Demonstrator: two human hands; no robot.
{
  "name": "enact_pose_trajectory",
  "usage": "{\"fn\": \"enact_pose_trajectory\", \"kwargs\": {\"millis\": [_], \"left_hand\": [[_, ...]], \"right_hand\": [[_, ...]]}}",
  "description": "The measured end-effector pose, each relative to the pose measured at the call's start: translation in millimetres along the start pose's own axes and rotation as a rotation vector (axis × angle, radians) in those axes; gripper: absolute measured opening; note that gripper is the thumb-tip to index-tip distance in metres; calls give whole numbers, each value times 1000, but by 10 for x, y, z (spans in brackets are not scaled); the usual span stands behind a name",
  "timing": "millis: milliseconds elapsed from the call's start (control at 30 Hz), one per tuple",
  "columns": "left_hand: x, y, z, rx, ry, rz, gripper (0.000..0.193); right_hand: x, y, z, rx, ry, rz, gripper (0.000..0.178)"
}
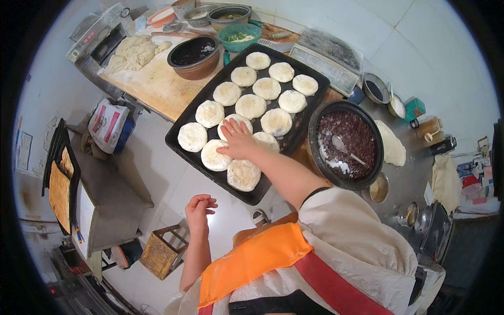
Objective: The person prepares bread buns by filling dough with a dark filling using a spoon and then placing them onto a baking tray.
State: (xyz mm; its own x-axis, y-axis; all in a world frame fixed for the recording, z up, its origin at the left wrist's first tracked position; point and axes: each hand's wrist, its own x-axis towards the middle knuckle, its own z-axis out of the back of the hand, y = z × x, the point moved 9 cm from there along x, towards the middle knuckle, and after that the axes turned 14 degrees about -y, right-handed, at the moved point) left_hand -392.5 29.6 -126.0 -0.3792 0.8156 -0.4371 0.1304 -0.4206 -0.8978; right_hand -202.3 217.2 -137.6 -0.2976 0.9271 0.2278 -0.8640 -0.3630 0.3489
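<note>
Several flat, round dough cakes (251, 106) lie in rows on a large black baking tray (181, 146). My right hand (239, 139) reaches across the tray's near part with its fingers spread flat on one cake, which it partly covers. Its thumb is at the edge of a neighbouring dough cake (214, 156). Nothing shows in its grasp. My left hand (200, 210) hangs in the air off the tray's near left side, its fingers loosely bent and apart, holding nothing.
A big dark bowl of reddish-brown filling (349, 131) with a spoon (349, 149) stands right of the tray. Behind the tray are a brown pot (194, 65), a green bowl (239, 38) and a scale (328, 60). Dough (135, 52) lies far left; a wooden stool (161, 253) stands below.
</note>
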Motion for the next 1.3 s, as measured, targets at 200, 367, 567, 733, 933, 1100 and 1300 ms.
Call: {"fn": "enact_pose_trajectory", "kwargs": {"millis": [200,367,567,733,933,1100,1300], "left_hand": [[-43,184,115,-29,-12,58,17],[16,287,15,-10,-7,114,15],[-23,201,-83,-43,39,97,15],[-24,342,32,5,27,146,16],[20,409,202,-11,-21,148,15],[5,497,279,23,-58,197,16],[37,457,325,12,-100,197,17]], "right_hand": [[-117,-806,765,-48,-294,-423,85],[-347,-1192,598,-252,-117,-500,92],[-89,-1155,742,-105,-39,-560,92],[158,-959,477,-153,-176,-326,89],[391,-882,475,-127,-36,-389,88],[530,-818,286,-178,-65,-270,87],[880,-760,354,-102,-68,-313,89]]}}
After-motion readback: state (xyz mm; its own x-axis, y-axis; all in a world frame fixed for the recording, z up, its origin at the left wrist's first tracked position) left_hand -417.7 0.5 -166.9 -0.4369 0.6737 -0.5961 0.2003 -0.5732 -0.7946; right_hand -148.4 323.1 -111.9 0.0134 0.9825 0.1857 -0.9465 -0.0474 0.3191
